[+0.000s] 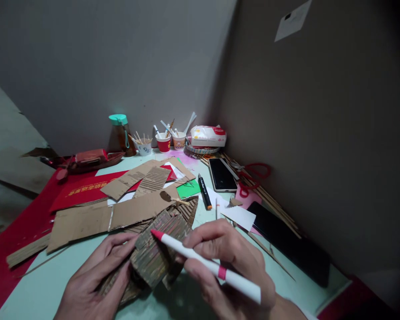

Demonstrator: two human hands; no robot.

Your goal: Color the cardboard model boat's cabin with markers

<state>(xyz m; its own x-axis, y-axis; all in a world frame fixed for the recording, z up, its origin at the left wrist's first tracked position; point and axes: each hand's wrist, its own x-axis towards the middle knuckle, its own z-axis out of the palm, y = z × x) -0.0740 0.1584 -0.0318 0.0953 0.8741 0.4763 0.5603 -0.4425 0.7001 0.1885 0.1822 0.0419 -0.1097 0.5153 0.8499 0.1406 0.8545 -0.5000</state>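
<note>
My left hand (102, 273) is closed around the lower left side of a small brown cardboard model (160, 255). Its ribbed top panel carries dark and coloured streaks, and a pointed corrugated end sticks out at the far side. Between the thumb and fingers of my right hand (228, 262) is a white marker pen (200, 258) with a red tip and a red band. The tip points left and lies at the ribbed panel; whether it touches cannot be told. Part of the model's underside is hidden by my left fingers.
Cardboard pieces (83, 224) spread over the left of the table. A black marker (205, 192), a phone (222, 174), red scissors (255, 173) and a long black object (290, 244) lie right. Behind stand paper cups (163, 144), a bottle (122, 138) and a red model boat (86, 161).
</note>
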